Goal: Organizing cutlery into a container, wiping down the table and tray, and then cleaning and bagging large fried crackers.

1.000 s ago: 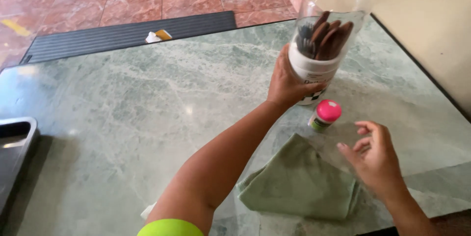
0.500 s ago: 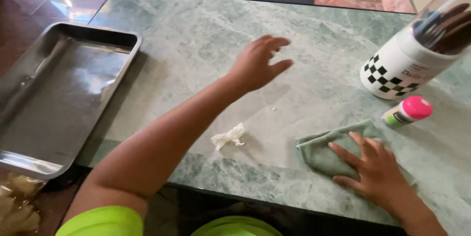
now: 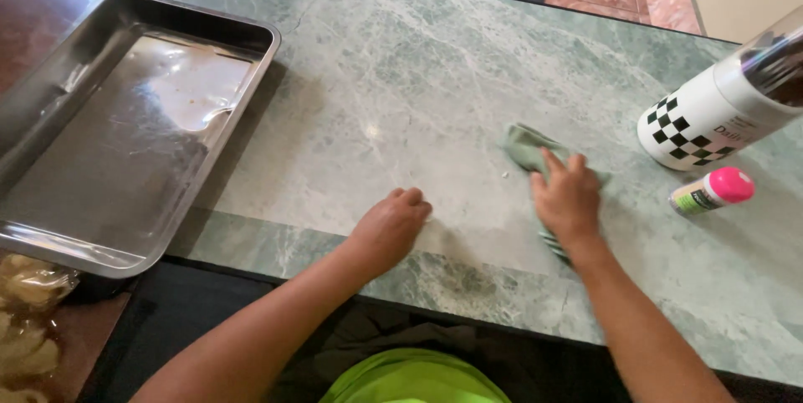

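Since the frame half a second earlier, the left hand (image 3: 391,227) has drawn back from mid-counter toward the near edge and curled, while the right hand (image 3: 567,198) has carried the crumpled sage-green cloth (image 3: 529,148) up and leftward across the green veined marble countertop (image 3: 435,77); the small white scrap seen then is no longer visible. Left to right: a rectangular stainless-steel baking tray (image 3: 251,85) overhangs the counter at 9 o'clock, its floor smeared. The left hand rests loosely clenched, knuckles up, on the stone; whether it encloses anything cannot be told. The right hand lies flat, fingers spread, pressing the cloth to the surface. The cloth runs from 11 o'clock of that hand to beneath the palm, its long axis diagonal, and it lies at 2 o'clock from the left hand; the right hand is plainly nearer. At 3 o'clock stand a white cylindrical canister with a black checkered band (image 3: 711,118) and, just beside it, a small pink-capped bottle (image 3: 711,191) lying on its side.
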